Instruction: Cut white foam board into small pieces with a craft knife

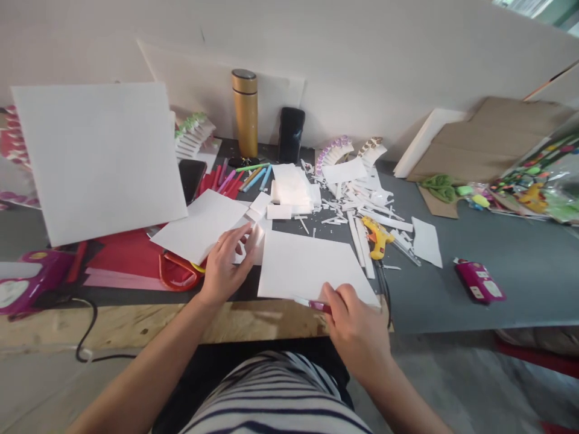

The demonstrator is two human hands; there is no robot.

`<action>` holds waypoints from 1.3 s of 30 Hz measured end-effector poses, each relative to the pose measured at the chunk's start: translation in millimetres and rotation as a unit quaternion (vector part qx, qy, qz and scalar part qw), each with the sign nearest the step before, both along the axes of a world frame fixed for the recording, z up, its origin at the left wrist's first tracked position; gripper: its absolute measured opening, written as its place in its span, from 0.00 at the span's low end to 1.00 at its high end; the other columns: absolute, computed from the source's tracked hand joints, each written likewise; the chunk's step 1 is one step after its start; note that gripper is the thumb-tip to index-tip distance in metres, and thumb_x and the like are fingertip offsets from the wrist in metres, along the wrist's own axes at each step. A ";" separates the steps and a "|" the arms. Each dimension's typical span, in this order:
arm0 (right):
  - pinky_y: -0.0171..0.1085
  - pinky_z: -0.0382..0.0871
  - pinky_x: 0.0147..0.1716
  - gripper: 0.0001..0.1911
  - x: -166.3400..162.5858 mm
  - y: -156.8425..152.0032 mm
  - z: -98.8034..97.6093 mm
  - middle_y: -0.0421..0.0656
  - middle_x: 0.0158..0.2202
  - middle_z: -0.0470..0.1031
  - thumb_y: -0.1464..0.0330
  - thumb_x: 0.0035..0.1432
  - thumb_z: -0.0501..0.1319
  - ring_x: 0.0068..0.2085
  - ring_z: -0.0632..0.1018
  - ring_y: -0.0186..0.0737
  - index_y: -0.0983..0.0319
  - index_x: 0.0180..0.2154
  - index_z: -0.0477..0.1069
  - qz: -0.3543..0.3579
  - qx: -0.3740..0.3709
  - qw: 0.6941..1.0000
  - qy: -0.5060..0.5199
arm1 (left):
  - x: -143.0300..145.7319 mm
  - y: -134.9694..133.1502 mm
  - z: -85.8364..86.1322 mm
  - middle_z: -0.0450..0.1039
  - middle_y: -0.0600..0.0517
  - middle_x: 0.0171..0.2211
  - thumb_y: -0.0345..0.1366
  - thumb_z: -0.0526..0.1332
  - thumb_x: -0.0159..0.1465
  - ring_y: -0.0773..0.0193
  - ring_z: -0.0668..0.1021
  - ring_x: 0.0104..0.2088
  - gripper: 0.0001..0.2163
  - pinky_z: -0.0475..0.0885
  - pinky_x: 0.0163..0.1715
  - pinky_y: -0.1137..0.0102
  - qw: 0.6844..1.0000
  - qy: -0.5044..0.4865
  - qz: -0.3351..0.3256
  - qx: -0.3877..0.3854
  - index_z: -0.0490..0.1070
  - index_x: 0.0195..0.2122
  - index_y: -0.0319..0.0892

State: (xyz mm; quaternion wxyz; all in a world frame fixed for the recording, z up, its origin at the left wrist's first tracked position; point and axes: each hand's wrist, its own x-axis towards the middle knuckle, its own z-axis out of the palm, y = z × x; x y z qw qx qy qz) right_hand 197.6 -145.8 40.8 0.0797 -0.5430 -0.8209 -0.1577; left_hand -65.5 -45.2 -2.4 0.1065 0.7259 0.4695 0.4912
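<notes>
My right hand (359, 325) is closed around a craft knife (320, 306) with a purple-red handle. Its blade points left, over the front edge of a white foam sheet (312, 265) lying near the table's front. To the left, my left hand (228, 262) has its fingers curved and apart, close to small white cut pieces (259, 205). Another white sheet (201, 223) lies just behind and left of that hand. Under the left wrist are red-orange scissor handles (178, 274), partly hidden.
A gold flask (245, 114) and a phone (291, 134) stand at the wall. White scraps (357, 199) surround a yellow glue gun (377, 237). Markers (253, 178) lie behind the hands. A large white board (104, 163) leans left; a purple power strip (480, 281) lies right.
</notes>
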 end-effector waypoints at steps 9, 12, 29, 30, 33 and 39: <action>0.36 0.57 0.23 0.20 5.4 26.3 -7.4 0.46 0.41 0.76 0.76 0.59 0.60 0.28 0.76 0.36 0.62 0.53 0.74 -0.100 -0.201 0.974 -0.020 | 3.3 1.9 -0.3 0.77 0.45 0.48 0.35 0.61 0.69 0.65 0.75 0.33 0.16 0.76 0.40 0.64 0.999 0.032 -0.013 -0.021 0.70 0.57 0.43; 0.36 0.64 0.28 0.18 14.7 38.4 3.5 0.44 0.38 0.76 0.73 0.60 0.59 0.31 0.77 0.39 0.60 0.51 0.75 -0.090 -0.178 0.976 0.090 | 2.7 2.4 -0.1 0.79 0.45 0.47 0.35 0.61 0.69 0.61 0.79 0.39 0.13 0.76 0.45 0.60 0.998 0.060 -0.032 0.001 0.71 0.55 0.42; 0.38 0.66 0.37 0.12 0.2 165.8 -37.8 0.48 0.44 0.78 0.70 0.63 0.58 0.41 0.79 0.45 0.61 0.44 0.79 -0.091 -0.108 0.969 0.202 | 22.4 77.2 -4.2 0.79 0.45 0.46 0.35 0.61 0.65 0.64 0.77 0.38 0.20 0.75 0.41 0.67 0.996 -0.023 -0.066 -0.046 0.70 0.58 0.40; 0.38 0.65 0.36 0.11 1.0 166.1 -37.0 0.48 0.44 0.77 0.69 0.63 0.58 0.40 0.79 0.44 0.61 0.43 0.79 -0.088 -0.110 0.971 0.191 | 22.2 75.9 -6.6 0.78 0.45 0.46 0.35 0.61 0.65 0.65 0.77 0.37 0.20 0.75 0.42 0.67 0.995 -0.034 -0.070 -0.062 0.70 0.58 0.41; 0.38 0.62 0.33 0.09 0.8 169.3 -34.2 0.47 0.43 0.77 0.69 0.62 0.59 0.38 0.77 0.44 0.61 0.42 0.78 -0.103 -0.121 0.973 0.167 | 22.5 73.5 -7.1 0.76 0.45 0.47 0.37 0.62 0.66 0.66 0.76 0.39 0.22 0.74 0.42 0.68 0.982 -0.120 -0.087 -0.115 0.68 0.60 0.41; 0.39 0.54 0.29 0.15 1.4 170.8 -33.1 0.45 0.34 0.76 0.57 0.67 0.58 0.33 0.75 0.43 0.60 0.35 0.74 -0.122 -0.127 0.972 0.158 | 29.7 73.2 -1.6 0.72 0.49 0.44 0.39 0.66 0.63 0.66 0.75 0.39 0.25 0.75 0.37 0.71 0.947 -0.252 -0.100 -0.170 0.65 0.61 0.43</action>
